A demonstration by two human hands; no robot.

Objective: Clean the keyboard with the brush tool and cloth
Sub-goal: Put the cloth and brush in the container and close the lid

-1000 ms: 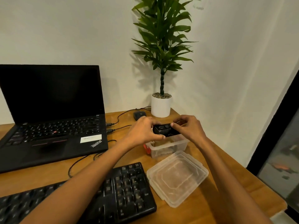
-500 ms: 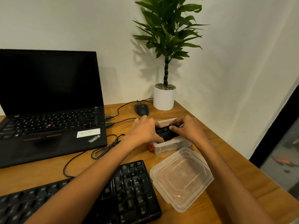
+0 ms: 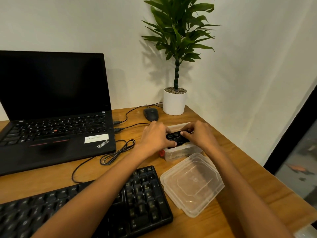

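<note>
Both hands were on one small black tool (image 3: pixel 176 137), likely the brush tool, though no bristles showed. Left hand (image 3: pixel 157 137) gripped its left end with fingers curled over and the thumb at the near edge. Right hand (image 3: pixel 201 134) pinched the right end with thumb and curled fingers. The tool sat level at the mouth of the open clear container (image 3: pixel 181 152), at the rim or just above it; I could not tell whether it rested on it. The container's lid (image 3: pixel 192 183) lay off, flat on the bench (image 3: pixel 240 160), just beside the keyboard (image 3: pixel 85 208). The keyboard was at the near edge under the forearms, untouched.

No cloth could be made out; it may be inside the container, whose contents were hazy. Something small and red (image 3: pixel 161 152) showed at the container's left side, unidentified.

Step, as I judge it: fetching or readying the tool, with cleaning not yet started. The next move calls for getting the tool clear of the container, exposing the brush end, then bringing it to the keys.

A laptop (image 3: pixel 56 117), mouse (image 3: pixel 151 114) and potted plant (image 3: pixel 174 103) stood behind.
</note>
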